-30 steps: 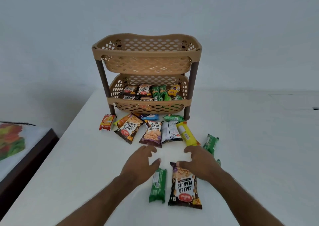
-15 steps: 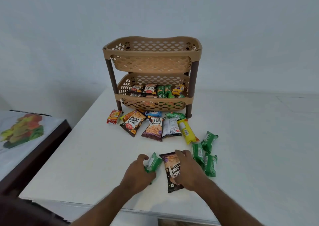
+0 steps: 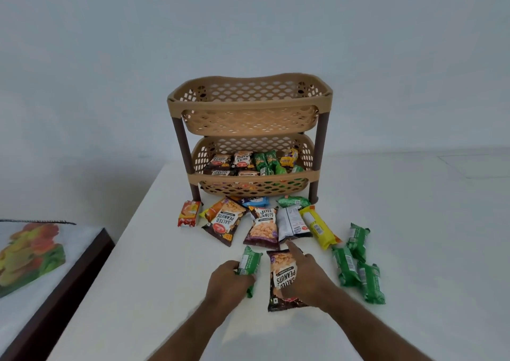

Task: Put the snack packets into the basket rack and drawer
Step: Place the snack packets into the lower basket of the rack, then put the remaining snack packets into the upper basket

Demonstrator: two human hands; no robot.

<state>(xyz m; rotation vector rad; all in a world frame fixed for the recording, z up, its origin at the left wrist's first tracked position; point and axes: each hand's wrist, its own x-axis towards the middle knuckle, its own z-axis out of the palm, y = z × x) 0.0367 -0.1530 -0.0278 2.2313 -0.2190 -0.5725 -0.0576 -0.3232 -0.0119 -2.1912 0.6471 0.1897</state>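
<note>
The left hand (image 3: 227, 279) is curled round a green packet (image 3: 249, 266), fingers wrapped about its lower half so the top sticks up free. The right hand (image 3: 309, 280) grips a dark peanut packet (image 3: 284, 276) along its right edge, thumb side pressed on the face and the forefinger stretched out toward the pile ahead. Both packets look raised a little off the table (image 3: 138, 291), though how far clear they are cannot be told. Taking one in each hand seems meant to save a trip to the rack.

Just beyond the hands lies a loose spread of packets: two more peanut bags (image 3: 225, 222) (image 3: 262, 228), a white pouch (image 3: 292, 224), a yellow bar (image 3: 317, 226), a small red packet (image 3: 189, 213), a blue one (image 3: 255, 201) and a green one (image 3: 294, 202) close under the rack. To the right, three green packets (image 3: 358, 266) lie near one another. They sit in front of the rack, probably so each is a short reach from its shelf.

The two-tier basket rack (image 3: 249, 104) stands at the far side of the table. Its lower basket (image 3: 251, 181) already holds peanut bags and green packets; what the upper one holds cannot be seen. No drawer is in view.

The table is plain white, the wall (image 3: 248, 29) behind pale and bare. At the left a dark-framed bed (image 3: 69, 278) with a flowered cover stands well apart.
</note>
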